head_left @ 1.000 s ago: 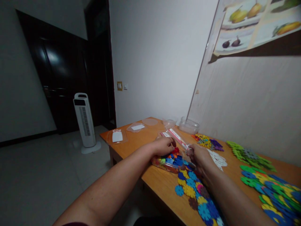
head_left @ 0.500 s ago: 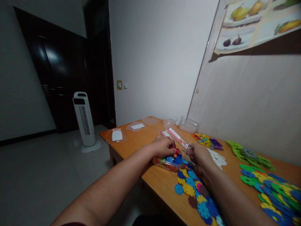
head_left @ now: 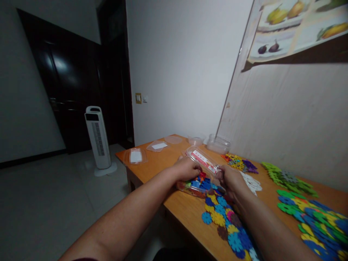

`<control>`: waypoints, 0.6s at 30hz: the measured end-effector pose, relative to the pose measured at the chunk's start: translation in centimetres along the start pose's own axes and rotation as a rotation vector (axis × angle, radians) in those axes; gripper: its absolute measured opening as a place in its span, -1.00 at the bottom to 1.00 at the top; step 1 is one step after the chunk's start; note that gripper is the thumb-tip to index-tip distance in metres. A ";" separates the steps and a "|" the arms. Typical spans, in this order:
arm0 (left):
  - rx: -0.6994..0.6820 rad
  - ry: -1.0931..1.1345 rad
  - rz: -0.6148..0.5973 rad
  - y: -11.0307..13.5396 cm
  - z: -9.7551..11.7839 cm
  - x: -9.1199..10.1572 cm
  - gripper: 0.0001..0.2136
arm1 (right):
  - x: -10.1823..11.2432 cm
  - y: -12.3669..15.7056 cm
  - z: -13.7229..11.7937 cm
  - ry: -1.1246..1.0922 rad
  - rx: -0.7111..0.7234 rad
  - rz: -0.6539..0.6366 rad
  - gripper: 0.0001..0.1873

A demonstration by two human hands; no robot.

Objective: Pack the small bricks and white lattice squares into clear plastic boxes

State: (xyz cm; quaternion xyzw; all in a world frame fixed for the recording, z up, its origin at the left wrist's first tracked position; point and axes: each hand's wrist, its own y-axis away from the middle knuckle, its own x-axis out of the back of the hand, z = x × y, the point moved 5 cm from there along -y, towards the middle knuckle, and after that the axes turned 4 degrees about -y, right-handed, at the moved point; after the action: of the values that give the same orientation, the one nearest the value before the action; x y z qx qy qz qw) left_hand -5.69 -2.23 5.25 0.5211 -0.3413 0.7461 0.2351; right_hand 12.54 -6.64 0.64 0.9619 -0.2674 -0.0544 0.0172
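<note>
A clear plastic box (head_left: 187, 190) of red, blue and green plastic pieces (head_left: 199, 184) stands near the table's front edge. My left hand (head_left: 187, 169) is over its far left side, fingers curled; whatever they hold, if anything, is hidden. My right hand (head_left: 227, 178) grips the near right end of a clear plastic lid (head_left: 202, 159) with a red and white label. This lid is tilted behind the box, its far end close to my left hand. Blue, yellow and brown snowflake discs (head_left: 219, 217) lie in a strip below my right hand.
Along the wooden table's (head_left: 176, 208) back stand a clear round bowl (head_left: 196, 140) and a clear tub (head_left: 218, 144). Flat clear lids (head_left: 157, 146) lie left. Piles of small colourful pieces (head_left: 239, 162), green pieces (head_left: 288, 178) and large discs (head_left: 320, 221) lie right. A tower fan (head_left: 98, 139) stands on the floor.
The lid in my right hand has turned, so its label faces me more broadly. My left hand has shifted slightly left, uncovering more of the red pieces.
</note>
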 end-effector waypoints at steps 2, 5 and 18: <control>-0.018 -0.023 0.008 0.5 0.3 0.5 -0.72 | -0.1 0.0 0.0 -0.024 -0.012 -0.017 -0.73; -0.059 -0.032 -0.006 1.1 0.8 0.9 -0.61 | -0.2 0.0 0.1 -0.067 -0.020 -0.027 -0.73; -0.056 -0.017 0.016 1.5 0.3 1.0 -0.50 | -0.1 0.0 0.1 -0.090 -0.027 -0.007 -0.80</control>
State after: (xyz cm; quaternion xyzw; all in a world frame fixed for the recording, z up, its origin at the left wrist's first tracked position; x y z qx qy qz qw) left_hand -6.95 -3.42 5.88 0.5177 -0.3685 0.7336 0.2407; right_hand 12.43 -6.56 0.57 0.9590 -0.2639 -0.1016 0.0181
